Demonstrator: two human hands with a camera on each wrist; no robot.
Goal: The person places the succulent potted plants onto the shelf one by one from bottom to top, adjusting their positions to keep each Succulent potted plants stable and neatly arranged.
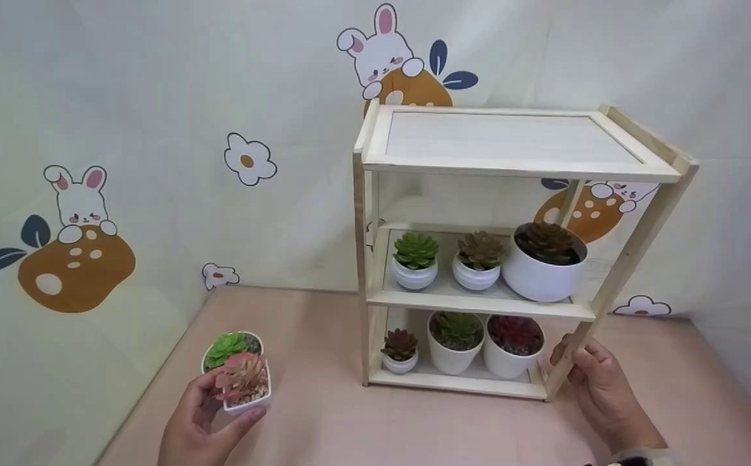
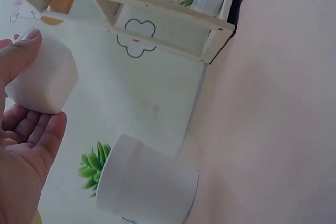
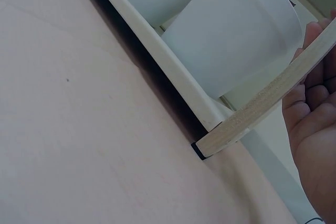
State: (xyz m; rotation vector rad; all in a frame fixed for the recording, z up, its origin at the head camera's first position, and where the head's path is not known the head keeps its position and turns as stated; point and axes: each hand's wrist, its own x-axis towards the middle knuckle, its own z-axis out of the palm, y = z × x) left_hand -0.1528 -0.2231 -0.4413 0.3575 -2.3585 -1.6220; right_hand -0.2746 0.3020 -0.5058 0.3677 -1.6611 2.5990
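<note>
My left hand (image 1: 204, 421) pinches a white angular pot holding a pink potted succulent (image 1: 244, 378), thumb on one side and fingers on the other. In the left wrist view the white pot (image 2: 47, 74) is held up off the table. Just behind it stands a green potted succulent (image 1: 226, 349) in a white pot. At the right, my right hand (image 1: 601, 391) grips the lower front post of a wooden shelf (image 1: 478, 387), its thumb in front and fingers behind. The right wrist view shows that post (image 3: 262, 98) against the curled fingers.
On the middle tier stand a small green succulent (image 1: 415, 259), a brownish one (image 1: 478, 259) and a large white pot (image 1: 546, 272). The bottom tier holds a small brown succulent (image 1: 401, 353), a green one (image 1: 456, 343) and a red one (image 1: 514, 346). A patterned curtain (image 1: 174, 97) hangs behind the pink table (image 1: 323, 427).
</note>
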